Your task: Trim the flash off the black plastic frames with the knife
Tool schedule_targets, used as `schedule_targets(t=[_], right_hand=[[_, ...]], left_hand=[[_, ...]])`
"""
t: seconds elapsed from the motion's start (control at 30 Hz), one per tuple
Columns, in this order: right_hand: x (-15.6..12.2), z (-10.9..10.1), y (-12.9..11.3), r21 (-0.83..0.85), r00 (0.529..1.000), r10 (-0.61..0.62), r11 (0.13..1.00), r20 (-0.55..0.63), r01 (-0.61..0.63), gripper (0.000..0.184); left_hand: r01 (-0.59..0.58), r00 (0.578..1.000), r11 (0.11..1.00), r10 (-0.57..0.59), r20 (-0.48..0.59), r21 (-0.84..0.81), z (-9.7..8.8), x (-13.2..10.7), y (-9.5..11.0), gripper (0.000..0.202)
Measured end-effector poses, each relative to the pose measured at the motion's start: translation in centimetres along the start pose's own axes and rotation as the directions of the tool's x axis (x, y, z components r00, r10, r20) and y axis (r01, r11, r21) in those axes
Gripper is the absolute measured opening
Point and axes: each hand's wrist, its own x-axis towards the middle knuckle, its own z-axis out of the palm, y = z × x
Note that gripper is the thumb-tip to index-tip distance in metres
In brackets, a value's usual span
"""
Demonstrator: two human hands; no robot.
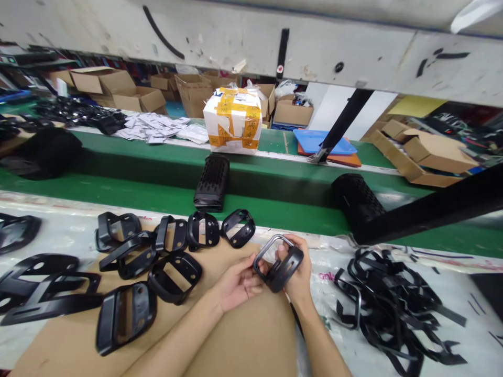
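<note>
Both my hands hold one black plastic frame (280, 262), a rounded rectangular ring, above a brown cardboard sheet (243, 335). My left hand (236, 283) grips its lower left side with curled fingers. My right hand (301, 269) wraps round its right side, thumb on the top. Several similar black frames (173, 246) lie in rows on the cardboard to the left. A tangled heap of thin black strips (393, 303) lies to the right.
A green conveyor belt (157, 193) runs across behind the worktop, carrying two black perforated housings (212, 183) and a taped white box (233, 120). Cardboard boxes (428, 152) and a blue tray (318, 140) stand beyond. A black bar (432, 209) slants across at right.
</note>
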Motion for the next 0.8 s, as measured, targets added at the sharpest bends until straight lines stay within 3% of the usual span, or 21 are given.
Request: schedule_targets(t=[0.57,0.8], right_hand=[[-0.43,0.41,-0.43,0.039,0.997,0.078,0.996,0.021,-0.079,0.028],[-0.34,0.17,-0.86,0.079,0.995,0.075,0.994,0.060,-0.080,0.022]], left_hand=[[-0.159,0.982,0.971,0.138,0.126,0.176,-0.24,-0.59,-0.76,0.040],[-0.066,0.997,0.951,0.048,0.066,0.303,-0.11,-0.52,0.09,0.048]])
